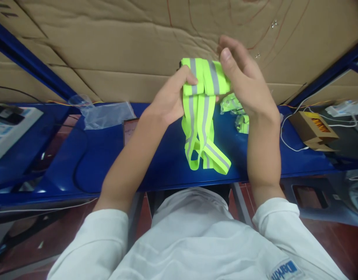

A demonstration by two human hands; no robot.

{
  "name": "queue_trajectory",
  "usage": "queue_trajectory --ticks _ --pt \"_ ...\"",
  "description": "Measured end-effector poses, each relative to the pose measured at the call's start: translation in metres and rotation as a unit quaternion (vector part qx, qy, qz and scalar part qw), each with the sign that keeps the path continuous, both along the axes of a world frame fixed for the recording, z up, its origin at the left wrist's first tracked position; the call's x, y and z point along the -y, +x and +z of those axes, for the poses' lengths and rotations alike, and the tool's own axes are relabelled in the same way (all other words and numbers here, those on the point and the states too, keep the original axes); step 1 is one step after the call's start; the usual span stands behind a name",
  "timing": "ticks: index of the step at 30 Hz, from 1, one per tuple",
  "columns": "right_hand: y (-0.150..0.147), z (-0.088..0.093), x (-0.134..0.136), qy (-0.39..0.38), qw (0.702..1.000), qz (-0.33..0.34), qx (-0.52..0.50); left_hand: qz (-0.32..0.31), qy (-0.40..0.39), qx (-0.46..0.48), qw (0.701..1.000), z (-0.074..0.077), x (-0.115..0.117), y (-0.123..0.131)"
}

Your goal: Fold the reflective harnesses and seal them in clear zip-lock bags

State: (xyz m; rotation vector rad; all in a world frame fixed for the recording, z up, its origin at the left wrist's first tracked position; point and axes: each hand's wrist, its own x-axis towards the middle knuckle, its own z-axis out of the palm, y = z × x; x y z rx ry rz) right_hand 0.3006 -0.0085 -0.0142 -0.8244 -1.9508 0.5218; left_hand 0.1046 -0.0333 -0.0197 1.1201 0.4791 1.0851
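A neon yellow-green reflective strap [215, 77] with grey stripes is held up over the blue table [167, 163]. Its upper part is folded into a flat bundle, while several loops dangle below. My left hand [171, 95] grips the bundle from the left, thumb across its front; the other fingers are mostly hidden behind it. A small black piece shows at the bundle's upper left corner. My right hand [250, 83] is at the bundle's right end, palm side against or very close to it, with thumb and fingers raised and apart.
Bagged yellow-green bundles [231, 104] lie behind my right wrist. A clear plastic bag [109, 115] is on the left of the table, and a small cardboard box [314, 130] with white cables stands on the right. A cardboard wall [123, 42] rises behind the table.
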Motion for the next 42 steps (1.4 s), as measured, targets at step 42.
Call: queue_trajectory --ticks 42 --pt "-0.018 0.008 0.028 0.272 0.960 -0.057 0.044 -0.026 -0.027 0.041 0.998 -0.019 -0.006 0.007"
